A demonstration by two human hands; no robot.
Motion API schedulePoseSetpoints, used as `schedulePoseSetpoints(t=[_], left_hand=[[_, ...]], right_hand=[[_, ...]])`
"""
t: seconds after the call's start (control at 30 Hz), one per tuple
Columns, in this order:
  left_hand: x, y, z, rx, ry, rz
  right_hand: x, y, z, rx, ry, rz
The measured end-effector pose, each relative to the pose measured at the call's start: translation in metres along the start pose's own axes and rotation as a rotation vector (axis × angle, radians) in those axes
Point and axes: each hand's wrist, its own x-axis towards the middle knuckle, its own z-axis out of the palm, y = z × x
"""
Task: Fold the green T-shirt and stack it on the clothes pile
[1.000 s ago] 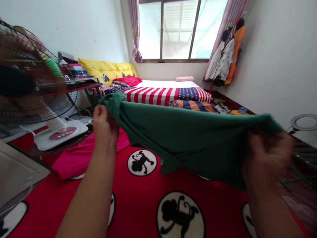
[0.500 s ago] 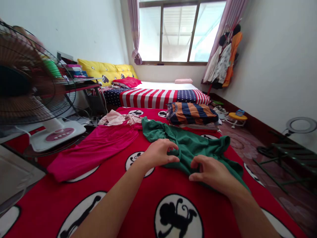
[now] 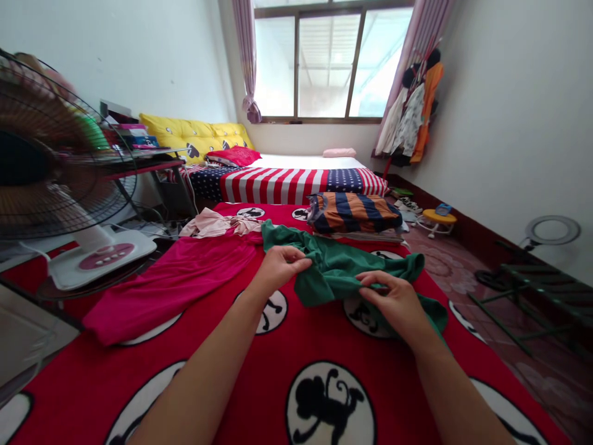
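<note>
Starting wide, with a red blanket (image 3: pixel 259 358) spread across the whole foreground, black monkeys in white circles all over it. Beyond, at the back, a bed (image 3: pixel 273 185) under a stripes-and-stars cover. Over on the left, stretched long and loosely creased, a bright pink garment (image 3: pixel 171 284). And in the middle of the blanket, at the heart of the action, a green garment (image 3: pixel 331 281), rumpled, with the near edge raised off the blanket and the far side lying just in front of an orange-and-navy folded stack (image 3: pixel 354 212). Against the far end of the pink, a crumpled pale pink cloth (image 3: pixel 217 222). Down to the hands now: well apart from each other, both clamped on the green, left hand (image 3: pixel 280 266) pinching near the left of the raised part, right hand (image 3: pixel 391 296) pinching the near edge farther right. Impossible to tell the number of layers in either pinch. Best handled, probably, with light, level pinches at matching points on the edge; draw gently outward to ease out the rumples, without stretching such soft-looking cloth. Mind the green end trailing beside the right hand: free it first, or risk a twist.
</note>
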Motion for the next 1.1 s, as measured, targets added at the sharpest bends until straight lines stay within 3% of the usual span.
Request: schedulePoseSetpoints(t=[0.1,0.2,0.27,0.4,0.43,0.47,0.5,0.57,0.63,0.7,0.77,0.83,0.9,1.0,1.1], left_hand=[[0.006,0.011,-0.027,-0.287,0.147,0.010],[0.001,0.021,-0.047,-0.490,0.113,0.096],[-0.009,0.029,-0.058,-0.584,0.012,0.102],[-0.034,0.044,-0.085,-0.573,-0.186,-0.087],[-0.038,0.047,-0.091,-0.564,-0.168,-0.116],[-0.040,0.049,-0.097,-0.563,-0.135,-0.107],[-0.040,0.050,-0.100,-0.564,-0.104,-0.059],[-0.034,0.050,-0.101,-0.529,-0.088,0.084],[-0.023,0.044,-0.092,-0.374,-0.120,0.131],[-0.011,0.031,-0.076,-0.088,-0.133,0.101],[0.000,0.010,-0.057,0.248,-0.118,0.122],[0.007,-0.015,-0.039,0.492,-0.073,0.170],[0.011,-0.038,-0.026,0.600,-0.070,0.146],[0.011,-0.051,-0.024,0.664,-0.134,0.056],[0.004,-0.028,-0.040,0.580,-0.284,0.000]], right_hand=[[0.004,0.000,-0.005,0.270,0.160,0.085],[-0.001,-0.009,-0.013,0.570,0.106,0.183],[-0.010,-0.019,-0.020,0.647,-0.129,0.240],[-0.028,-0.041,-0.036,0.558,-0.881,0.229],[-0.028,-0.043,-0.038,0.543,-0.976,0.202],[-0.027,-0.044,-0.037,0.537,-0.977,0.167],[-0.024,-0.042,-0.035,0.529,-0.885,0.132],[-0.014,-0.030,-0.029,0.430,-0.527,0.066],[-0.001,-0.009,-0.021,0.168,-0.128,0.011],[0.009,0.017,-0.016,-0.167,0.124,-0.053],[0.015,0.041,-0.013,-0.450,0.205,-0.095],[0.016,0.058,-0.013,-0.616,0.176,-0.044],[0.016,0.063,-0.013,-0.680,0.121,0.067],[0.013,0.050,-0.015,-0.580,0.128,0.124],[0.005,0.017,-0.023,-0.245,0.238,-0.061]])
